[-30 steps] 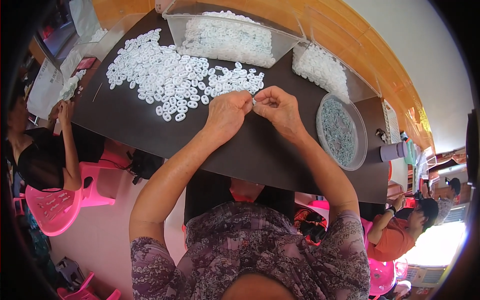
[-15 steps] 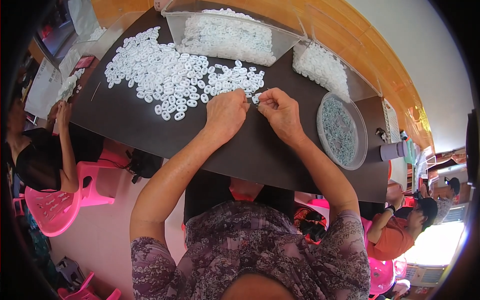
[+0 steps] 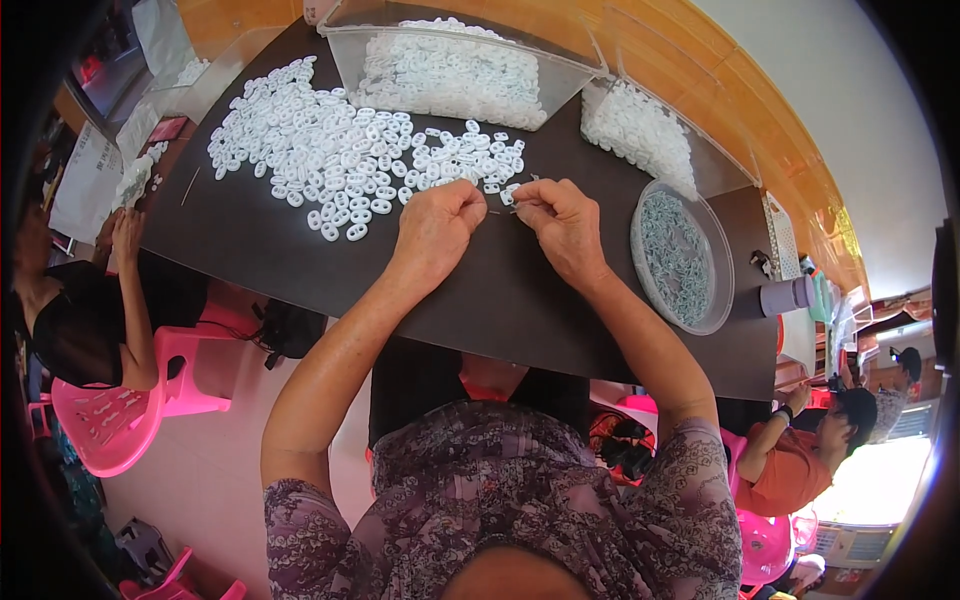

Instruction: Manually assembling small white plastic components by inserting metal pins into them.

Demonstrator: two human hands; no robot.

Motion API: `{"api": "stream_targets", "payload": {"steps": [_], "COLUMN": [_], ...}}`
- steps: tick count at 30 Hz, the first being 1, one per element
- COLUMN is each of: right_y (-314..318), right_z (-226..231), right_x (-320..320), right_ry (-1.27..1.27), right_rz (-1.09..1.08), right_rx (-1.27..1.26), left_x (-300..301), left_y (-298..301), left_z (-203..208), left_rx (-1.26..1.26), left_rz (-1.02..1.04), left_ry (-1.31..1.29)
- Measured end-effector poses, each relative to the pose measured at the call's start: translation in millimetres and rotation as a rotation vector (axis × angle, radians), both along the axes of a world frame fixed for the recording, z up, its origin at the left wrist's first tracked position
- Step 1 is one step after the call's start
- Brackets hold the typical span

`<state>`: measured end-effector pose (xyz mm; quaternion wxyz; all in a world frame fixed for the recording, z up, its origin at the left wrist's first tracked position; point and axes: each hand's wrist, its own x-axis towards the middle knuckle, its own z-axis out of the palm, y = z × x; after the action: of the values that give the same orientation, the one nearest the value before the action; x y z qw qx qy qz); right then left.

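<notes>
My left hand (image 3: 437,230) is closed in a pinch over the dark table. A thin needle-like rod (image 3: 501,212) sticks out from its fingertips toward my right hand (image 3: 562,226). The right hand's fingers are pinched at the rod's far end; what exactly lies between them is too small to make out. Just beyond both hands are small white oval pieces with two holes (image 3: 465,158), loosely scattered. A larger heap of the same pieces (image 3: 320,150) spreads to the left.
A clear bin (image 3: 440,118) of white pieces stands at the back, with a second clear bin (image 3: 715,165) beside it. On the right sit a round tub (image 3: 727,285) of small blue-green pieces and a purple-grey cup (image 3: 787,297). Other people sit on both sides.
My left hand has shifted slightly left, widening the gap between the hands. More of the thin rod shows between the fingertips.
</notes>
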<state>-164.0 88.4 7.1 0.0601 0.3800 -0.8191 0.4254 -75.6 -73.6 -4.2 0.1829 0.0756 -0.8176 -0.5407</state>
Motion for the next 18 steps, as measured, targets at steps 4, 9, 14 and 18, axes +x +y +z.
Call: {"api": "stream_targets", "payload": {"steps": [4, 9, 14, 18], "right_y": [-1, -3, 0, 3], "right_z": [1, 1, -4, -1], "right_x": [2, 2, 0, -3], "right_ry": [0.069, 0.204, 0.154, 0.221], "right_rz": [-0.011, -0.012, -0.021, 0.013], "right_rx": [0.003, 0.01, -0.011, 0.038], "left_x": [3, 10, 18, 29], "left_y": [-2, -3, -1, -3], "left_z": [0, 7, 6, 4], "left_rx": [0.067, 0.204, 0.306, 0.449], "left_rz": [-0.025, -0.046, -0.037, -0.037], "left_ry": [0.011, -0.041, -0.046, -0.038]}}
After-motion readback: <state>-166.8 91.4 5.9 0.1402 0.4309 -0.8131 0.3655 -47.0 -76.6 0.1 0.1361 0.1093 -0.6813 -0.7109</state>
